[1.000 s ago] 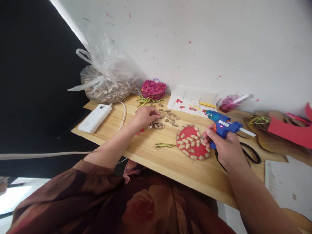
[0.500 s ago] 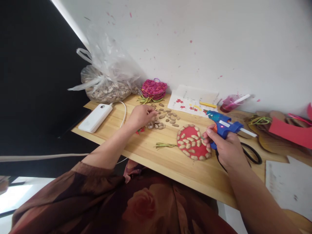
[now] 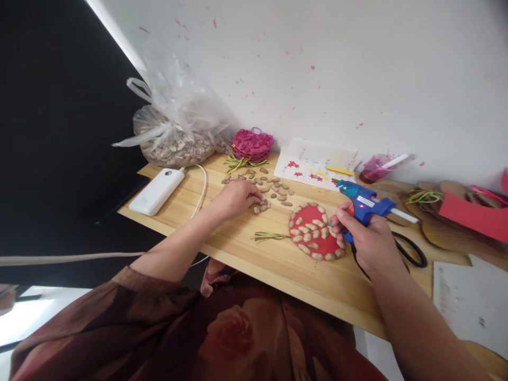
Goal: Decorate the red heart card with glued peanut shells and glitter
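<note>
My right hand (image 3: pixel 375 238) is wrapped around the handle of a blue hot glue gun (image 3: pixel 363 203). A white glue stick (image 3: pixel 405 216) sticks out of its back, and its nozzle points left. Just left of this hand lies a round red disc (image 3: pixel 311 216) edged with peanuts, with more peanuts across its middle and a string tassel (image 3: pixel 272 236) at its left. My left hand (image 3: pixel 238 198) rests low over loose peanuts (image 3: pixel 262 207), its fingers bent together. Whatever is between those fingertips is hidden. More loose peanuts (image 3: pixel 280 189) lie just beyond.
At the back left stands a clear plastic bag (image 3: pixel 174 143) of peanuts beside a white power bank (image 3: pixel 156 191) with a cable. A magenta tasselled ornament (image 3: pixel 252 145), paper with red stars (image 3: pixel 293 169) and a cup (image 3: pixel 373 168) line the wall. Red paper (image 3: pixel 476 214) lies right.
My left hand has shifted slightly right and down, uncovering peanuts behind it and now covering the red and green bits. My right hand with the glue gun has stayed in place.
</note>
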`<state>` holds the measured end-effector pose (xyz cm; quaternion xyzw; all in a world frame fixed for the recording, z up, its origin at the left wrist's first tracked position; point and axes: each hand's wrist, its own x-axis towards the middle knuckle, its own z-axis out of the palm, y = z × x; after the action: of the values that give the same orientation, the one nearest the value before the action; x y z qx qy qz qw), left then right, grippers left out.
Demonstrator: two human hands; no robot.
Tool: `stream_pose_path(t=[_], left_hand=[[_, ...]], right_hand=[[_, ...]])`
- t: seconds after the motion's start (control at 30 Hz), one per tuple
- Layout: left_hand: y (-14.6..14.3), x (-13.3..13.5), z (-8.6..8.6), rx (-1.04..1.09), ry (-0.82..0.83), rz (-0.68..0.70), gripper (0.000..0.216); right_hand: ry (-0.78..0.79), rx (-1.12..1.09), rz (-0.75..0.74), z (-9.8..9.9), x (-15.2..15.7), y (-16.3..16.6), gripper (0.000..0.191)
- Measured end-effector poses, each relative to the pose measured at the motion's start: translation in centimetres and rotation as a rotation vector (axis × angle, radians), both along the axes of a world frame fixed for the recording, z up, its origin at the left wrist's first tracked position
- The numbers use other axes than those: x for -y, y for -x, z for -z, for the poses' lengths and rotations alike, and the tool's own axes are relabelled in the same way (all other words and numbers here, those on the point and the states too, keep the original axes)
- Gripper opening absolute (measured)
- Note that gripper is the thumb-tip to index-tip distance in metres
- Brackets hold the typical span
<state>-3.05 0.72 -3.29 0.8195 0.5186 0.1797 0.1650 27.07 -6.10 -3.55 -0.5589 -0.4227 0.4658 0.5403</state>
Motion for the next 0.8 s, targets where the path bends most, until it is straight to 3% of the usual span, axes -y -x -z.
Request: stream_pose_path(t=[0.27, 0.8], left_hand=[[-0.5, 0.2, -0.7, 0.022, 0.102, -0.112, 0.015], [-0.4, 0.1, -0.7, 0.114, 0.118, -0.108, 0.006]], right_hand=[[0.011, -0.008, -0.003, -0.4, 0.2, 0.1, 0.038], [0.005, -0.013, -0.01, -0.3, 0.1, 0.1, 0.035]])
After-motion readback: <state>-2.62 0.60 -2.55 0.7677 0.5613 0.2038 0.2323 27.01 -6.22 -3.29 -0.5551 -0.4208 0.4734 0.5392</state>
